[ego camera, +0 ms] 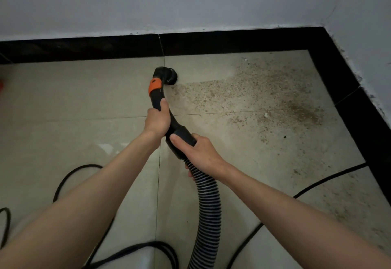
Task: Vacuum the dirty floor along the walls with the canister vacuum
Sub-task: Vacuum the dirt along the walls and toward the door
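Hose (208, 205) rises from the bottom edge of my view, ribbed and black, up to the curved handle (169, 118) that I take as my landmark. Black cord (69, 175) loops over the floor (74, 103) on the near left of the handle, and another run of it crosses the tiles on the near right. My right hand (197, 149) is wrapped around the near end of the handle, where the hose joins it, thumb on top. My left hand (157, 120) grips the handle just beyond that, fingers curled around the black tube below its orange collar (155, 87). At the far end of the handle the round brush head (170, 76) sits on the tile, near the black skirting (84, 50) but apart from it. Right of the handle, brown grit (254, 99) spreads across the tile toward the corner, touching the brush side. Beyond the skirting stands the pale wall (169, 0).
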### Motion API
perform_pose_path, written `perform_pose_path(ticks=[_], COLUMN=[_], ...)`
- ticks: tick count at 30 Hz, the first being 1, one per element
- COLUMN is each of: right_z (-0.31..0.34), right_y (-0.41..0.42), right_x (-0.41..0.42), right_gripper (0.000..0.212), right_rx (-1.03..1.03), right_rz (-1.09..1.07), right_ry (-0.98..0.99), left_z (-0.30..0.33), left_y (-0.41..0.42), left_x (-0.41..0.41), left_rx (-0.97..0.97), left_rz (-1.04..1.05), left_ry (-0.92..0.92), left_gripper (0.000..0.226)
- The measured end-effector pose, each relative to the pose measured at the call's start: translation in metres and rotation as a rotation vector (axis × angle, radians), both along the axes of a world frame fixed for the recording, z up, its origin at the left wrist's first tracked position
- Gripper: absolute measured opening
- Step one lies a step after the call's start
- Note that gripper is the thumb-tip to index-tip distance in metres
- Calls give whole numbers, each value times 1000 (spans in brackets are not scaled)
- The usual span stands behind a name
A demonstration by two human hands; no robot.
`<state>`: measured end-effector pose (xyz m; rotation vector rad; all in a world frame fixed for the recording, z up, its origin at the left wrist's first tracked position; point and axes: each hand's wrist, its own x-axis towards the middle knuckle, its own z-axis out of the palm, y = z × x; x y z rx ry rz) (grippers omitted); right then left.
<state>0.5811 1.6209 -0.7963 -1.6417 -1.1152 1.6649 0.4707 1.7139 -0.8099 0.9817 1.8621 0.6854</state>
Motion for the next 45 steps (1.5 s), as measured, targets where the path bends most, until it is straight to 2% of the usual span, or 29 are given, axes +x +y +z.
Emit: perform_pose_path(ticks=[12,33,45], right_z=[18,18,-4], right_y=[-33,-40,-34], right_x=[16,71,94], right_gripper=[40,43,39], right_rx=[-19,-12,-6], right_rz=[36,-204,-311], right_ry=[-31,-70,-57], left_z=[7,13,-3], left_y=[-34,-25,-9], left_x=[10,92,129], left_rx=[-44,-45,-34], left_rz=[14,-179,-306], left_ry=[-52,-124,-63], left_gripper=[58,54,59])
